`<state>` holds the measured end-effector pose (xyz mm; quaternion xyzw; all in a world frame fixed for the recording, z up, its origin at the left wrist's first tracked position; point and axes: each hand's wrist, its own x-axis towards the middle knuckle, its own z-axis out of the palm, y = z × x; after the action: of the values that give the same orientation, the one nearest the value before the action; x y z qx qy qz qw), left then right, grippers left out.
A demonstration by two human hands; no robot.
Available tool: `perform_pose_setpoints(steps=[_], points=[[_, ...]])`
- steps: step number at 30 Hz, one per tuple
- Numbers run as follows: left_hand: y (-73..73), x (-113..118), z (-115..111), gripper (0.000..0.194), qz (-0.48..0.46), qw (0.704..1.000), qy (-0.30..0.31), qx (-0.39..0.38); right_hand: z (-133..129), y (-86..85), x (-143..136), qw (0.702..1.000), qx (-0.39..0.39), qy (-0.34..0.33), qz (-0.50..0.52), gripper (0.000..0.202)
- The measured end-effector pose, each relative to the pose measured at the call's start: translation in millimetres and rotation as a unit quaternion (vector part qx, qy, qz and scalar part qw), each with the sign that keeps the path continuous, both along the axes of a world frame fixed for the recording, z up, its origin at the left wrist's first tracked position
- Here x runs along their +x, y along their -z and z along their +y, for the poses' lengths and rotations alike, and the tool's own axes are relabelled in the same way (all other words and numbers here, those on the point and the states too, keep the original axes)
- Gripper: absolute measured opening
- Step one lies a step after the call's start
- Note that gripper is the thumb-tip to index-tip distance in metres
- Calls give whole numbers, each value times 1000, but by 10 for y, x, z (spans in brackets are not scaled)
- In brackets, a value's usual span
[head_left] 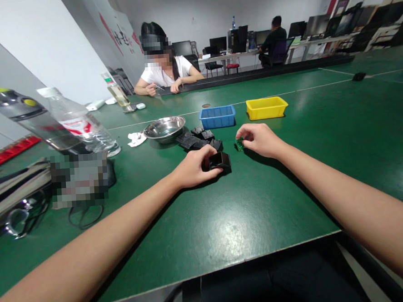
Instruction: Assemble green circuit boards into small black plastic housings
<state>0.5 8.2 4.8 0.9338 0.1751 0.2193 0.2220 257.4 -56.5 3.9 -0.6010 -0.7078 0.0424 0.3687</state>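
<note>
Rn, ctr frame: L hand (195, 167) pinches black housing (225, 161), R hand (260, 140) green PCB (240, 144); prob. part-handling step, next needs careful aligning.

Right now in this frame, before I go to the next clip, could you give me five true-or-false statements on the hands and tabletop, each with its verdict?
1. The left hand holds a hollow black housing. True.
2. The right hand holds nothing. False: the right hand pinches a small green circuit board.
3. The blue bin stands between the metal bowl and the yellow bin. True.
4. The crumpled tissue lies inside the metal bowl. False: the crumpled tissue lies on the green table, beside the metal bowl.
5. Several black parts lie just beyond the left hand. True.
</note>
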Motion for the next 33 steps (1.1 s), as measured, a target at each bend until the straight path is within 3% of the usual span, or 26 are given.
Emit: perform_pose_setpoints(steps=[7,16,33], points=[[-8,0,-13,35,-1,1000,-1,-3,31,30,7,999,-2,-4,52,27],[-3,-4,-11,34,-3,1000,1,4,-9,-14,-11,998,-37,47,1,22],[-1,-7,-11,35,-4,1000,1,4,-37,-62,-49,998,-38,44,-8,15]])
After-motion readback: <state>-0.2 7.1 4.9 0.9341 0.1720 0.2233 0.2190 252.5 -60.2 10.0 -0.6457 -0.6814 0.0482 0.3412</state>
